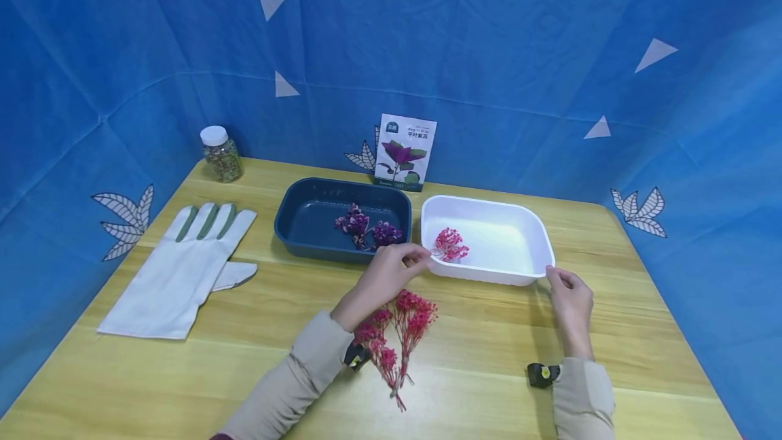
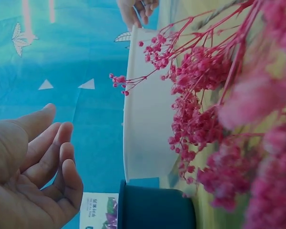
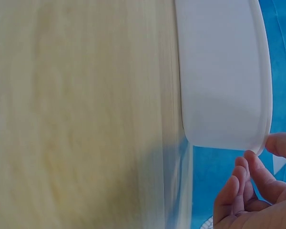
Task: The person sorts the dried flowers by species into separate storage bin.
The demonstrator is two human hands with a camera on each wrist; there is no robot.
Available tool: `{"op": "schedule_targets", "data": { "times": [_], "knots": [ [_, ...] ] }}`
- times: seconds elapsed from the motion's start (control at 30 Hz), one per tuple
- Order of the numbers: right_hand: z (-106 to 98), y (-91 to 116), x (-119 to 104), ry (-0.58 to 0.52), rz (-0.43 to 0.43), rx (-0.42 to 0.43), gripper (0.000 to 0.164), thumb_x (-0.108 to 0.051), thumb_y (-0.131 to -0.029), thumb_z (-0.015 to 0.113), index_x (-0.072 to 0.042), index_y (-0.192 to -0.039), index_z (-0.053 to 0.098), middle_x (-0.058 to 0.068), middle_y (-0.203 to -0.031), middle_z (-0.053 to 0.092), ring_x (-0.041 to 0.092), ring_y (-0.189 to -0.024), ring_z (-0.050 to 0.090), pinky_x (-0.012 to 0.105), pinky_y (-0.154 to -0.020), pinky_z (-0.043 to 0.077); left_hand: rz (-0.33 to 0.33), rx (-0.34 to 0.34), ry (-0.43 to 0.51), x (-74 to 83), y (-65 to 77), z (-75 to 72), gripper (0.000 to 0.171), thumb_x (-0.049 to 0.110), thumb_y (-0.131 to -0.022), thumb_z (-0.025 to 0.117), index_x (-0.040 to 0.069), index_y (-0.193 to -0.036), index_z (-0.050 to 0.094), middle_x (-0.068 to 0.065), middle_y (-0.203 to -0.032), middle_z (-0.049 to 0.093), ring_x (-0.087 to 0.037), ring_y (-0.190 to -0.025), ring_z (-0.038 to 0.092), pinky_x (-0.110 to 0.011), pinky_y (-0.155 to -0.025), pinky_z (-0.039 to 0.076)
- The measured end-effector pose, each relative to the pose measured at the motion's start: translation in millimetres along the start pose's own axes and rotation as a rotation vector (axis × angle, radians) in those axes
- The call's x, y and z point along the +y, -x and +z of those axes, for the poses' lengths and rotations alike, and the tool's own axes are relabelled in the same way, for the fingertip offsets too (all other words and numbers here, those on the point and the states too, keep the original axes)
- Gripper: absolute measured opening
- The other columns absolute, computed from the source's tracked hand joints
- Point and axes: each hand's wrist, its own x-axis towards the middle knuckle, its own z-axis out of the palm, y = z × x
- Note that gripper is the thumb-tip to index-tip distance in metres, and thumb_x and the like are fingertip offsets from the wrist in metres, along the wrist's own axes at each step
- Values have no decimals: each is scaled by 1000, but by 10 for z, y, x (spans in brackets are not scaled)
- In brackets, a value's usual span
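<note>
A white plastic basin (image 1: pixel 489 273) stands on the table with a small pink dried-flower sprig (image 1: pixel 451 244) in its left end. My right hand (image 1: pixel 571 297) pinches the basin's near right corner between thumb and index finger, as the right wrist view also shows. Over the basin's near left corner, my left hand (image 1: pixel 394 265) hovers with loosely bent fingers and nothing between them. Below the left forearm lies a bunch of pink dried flowers (image 1: pixel 411 318), stems toward me; it looms large in the left wrist view.
A dark blue basin (image 1: pixel 299 240) left of the white one holds purple dried flowers (image 1: pixel 354 221). Behind them a seed packet (image 1: pixel 406 153) leans on the blue curtain. White gloves (image 1: pixel 177 277) with green fingertips and a white-capped jar (image 1: pixel 222 155) are at the left.
</note>
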Motion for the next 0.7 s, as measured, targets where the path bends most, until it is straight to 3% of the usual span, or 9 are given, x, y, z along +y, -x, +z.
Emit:
{"op": "schedule_targets", "data": {
  "times": [0.37, 0.7],
  "knots": [
    [1, -10, -4, -7, 20, -4, 62, -49, -96, 43, 0, -135, 49, 20, -133, 51, 24, -111, 48, 27, -81, 41, -28, 30, -15, -41, 359, -67, 25, 25, -92, 63, 9, -111, 69, 0, -98, 69, -12, -84, 57, -24, -72, 48],
    [-2, -23, -10, -15, 27, -12, 63, -49, -96, 42, 0, -136, 48, 20, -134, 50, 26, -115, 47, 29, -86, 41, -17, 111, 26, -145, 679, -45, 22, 22, -89, 67, 8, -106, 71, 2, -89, 68, -10, -79, 58, -22, -68, 49]
  ]
}}
